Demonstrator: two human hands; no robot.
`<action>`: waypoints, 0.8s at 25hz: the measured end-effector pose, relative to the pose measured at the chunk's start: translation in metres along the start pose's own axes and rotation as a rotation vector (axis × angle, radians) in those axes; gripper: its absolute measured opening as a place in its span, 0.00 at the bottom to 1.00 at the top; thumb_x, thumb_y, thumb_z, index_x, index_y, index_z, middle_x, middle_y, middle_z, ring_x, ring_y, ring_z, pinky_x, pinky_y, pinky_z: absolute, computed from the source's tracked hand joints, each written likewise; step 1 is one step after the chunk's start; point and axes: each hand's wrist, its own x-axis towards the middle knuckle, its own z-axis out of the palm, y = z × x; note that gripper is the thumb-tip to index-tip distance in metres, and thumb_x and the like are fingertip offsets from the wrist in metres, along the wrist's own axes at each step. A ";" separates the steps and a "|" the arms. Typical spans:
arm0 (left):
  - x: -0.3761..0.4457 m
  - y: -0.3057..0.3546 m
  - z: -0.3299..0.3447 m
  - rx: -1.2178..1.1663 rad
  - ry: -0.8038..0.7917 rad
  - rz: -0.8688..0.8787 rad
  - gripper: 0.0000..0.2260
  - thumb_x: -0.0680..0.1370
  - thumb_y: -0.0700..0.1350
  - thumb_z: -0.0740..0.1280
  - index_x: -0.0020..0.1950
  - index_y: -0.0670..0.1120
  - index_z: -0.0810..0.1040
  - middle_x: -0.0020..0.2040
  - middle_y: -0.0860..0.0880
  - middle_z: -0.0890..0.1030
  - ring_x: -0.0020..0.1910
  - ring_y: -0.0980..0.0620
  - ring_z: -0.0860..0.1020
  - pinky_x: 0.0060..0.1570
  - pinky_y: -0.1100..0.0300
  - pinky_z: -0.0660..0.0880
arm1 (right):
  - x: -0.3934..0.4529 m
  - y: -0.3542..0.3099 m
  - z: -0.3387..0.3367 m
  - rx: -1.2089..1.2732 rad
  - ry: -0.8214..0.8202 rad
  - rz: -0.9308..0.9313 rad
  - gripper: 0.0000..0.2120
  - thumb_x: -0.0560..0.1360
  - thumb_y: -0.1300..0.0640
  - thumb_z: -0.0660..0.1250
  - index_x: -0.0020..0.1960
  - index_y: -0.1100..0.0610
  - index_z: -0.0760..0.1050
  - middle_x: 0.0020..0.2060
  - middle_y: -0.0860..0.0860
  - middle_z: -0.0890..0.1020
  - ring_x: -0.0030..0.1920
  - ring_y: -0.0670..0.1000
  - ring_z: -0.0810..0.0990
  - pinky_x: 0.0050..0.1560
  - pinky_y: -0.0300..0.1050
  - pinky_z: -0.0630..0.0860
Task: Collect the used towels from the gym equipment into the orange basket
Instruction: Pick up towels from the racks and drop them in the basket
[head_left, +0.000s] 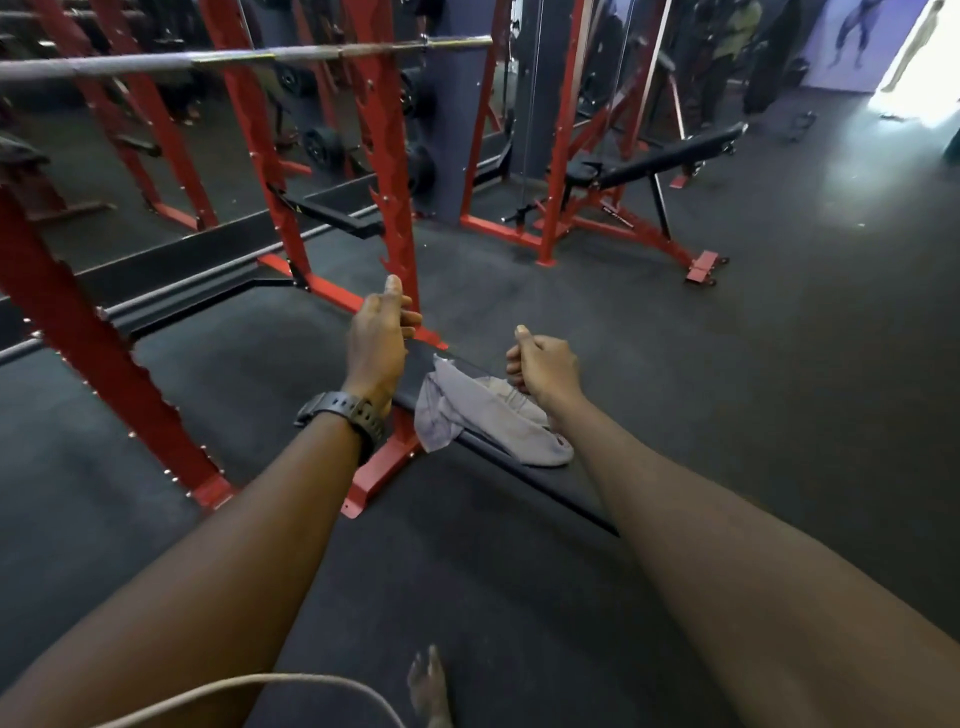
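Observation:
A crumpled grey towel (483, 415) lies on the black pad of a flat bench (561, 483), one corner hanging over the pad's near edge. My right hand (543, 369) hovers just above the towel's far side, its fingers curled into a loose fist and its thumb up, with nothing visibly gripped. To the left of the towel, in front of a red rack post, is my left hand (376, 343), which wears a black watch. Its fingers are curled, its thumb is raised, and it holds nothing. No orange basket is in view.
A red power rack (78, 322) with a barbell (208, 61) stands to the left, with the bench's red foot (384, 467) beside it. At the back right is a red incline bench (649, 166). Dark rubber floor (753, 389) spreads to the right. A beige cord (249, 686) crosses the bottom edge.

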 end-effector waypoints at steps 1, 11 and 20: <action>0.026 -0.011 0.009 -0.013 -0.009 0.000 0.21 0.84 0.58 0.55 0.54 0.43 0.77 0.49 0.44 0.81 0.47 0.50 0.78 0.50 0.52 0.75 | 0.026 0.006 0.011 -0.002 -0.003 0.005 0.22 0.80 0.44 0.62 0.34 0.55 0.79 0.27 0.49 0.82 0.30 0.50 0.81 0.40 0.52 0.79; 0.257 -0.148 0.082 0.016 -0.084 -0.176 0.18 0.83 0.60 0.56 0.45 0.50 0.78 0.44 0.50 0.82 0.43 0.54 0.78 0.42 0.62 0.74 | 0.245 0.091 0.140 -0.227 -0.071 0.150 0.23 0.79 0.42 0.59 0.34 0.53 0.80 0.27 0.47 0.84 0.32 0.49 0.83 0.49 0.57 0.82; 0.378 -0.359 0.152 0.055 -0.098 -0.205 0.22 0.78 0.65 0.55 0.49 0.49 0.79 0.44 0.53 0.84 0.48 0.53 0.82 0.55 0.51 0.77 | 0.403 0.281 0.242 -0.890 -0.273 -0.130 0.20 0.82 0.43 0.57 0.53 0.57 0.78 0.52 0.57 0.82 0.55 0.59 0.80 0.52 0.51 0.74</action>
